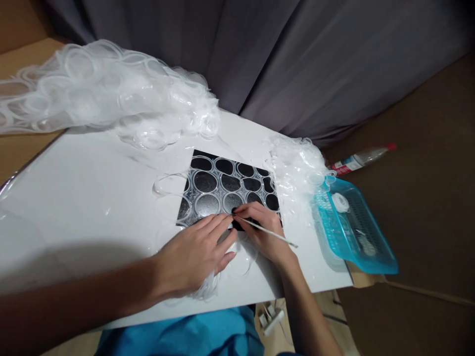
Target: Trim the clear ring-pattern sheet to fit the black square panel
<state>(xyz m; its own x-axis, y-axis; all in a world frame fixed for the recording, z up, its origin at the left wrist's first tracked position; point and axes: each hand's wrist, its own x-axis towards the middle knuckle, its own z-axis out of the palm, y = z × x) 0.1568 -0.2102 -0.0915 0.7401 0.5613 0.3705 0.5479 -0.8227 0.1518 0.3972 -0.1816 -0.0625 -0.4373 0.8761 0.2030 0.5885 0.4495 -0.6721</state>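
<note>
A black mat [208,157] lies on the white table [85,198], covered by a clear plastic sheet of round rings [222,185]. My left hand [196,254] rests flat on the sheet's near edge, fingers stretched out and pressing it down. My right hand [261,227] pinches a thin white stick [274,233] and holds its tip at a ring on the mat's near edge. The stick's far end points out to the right.
A large pile of clear ring sheets [104,89] lies at the back left. A smaller heap [297,165] sits right of the mat. A blue tray [356,227] overhangs the table's right edge, with a glue bottle [361,158] behind it. A grey curtain [260,54] hangs behind.
</note>
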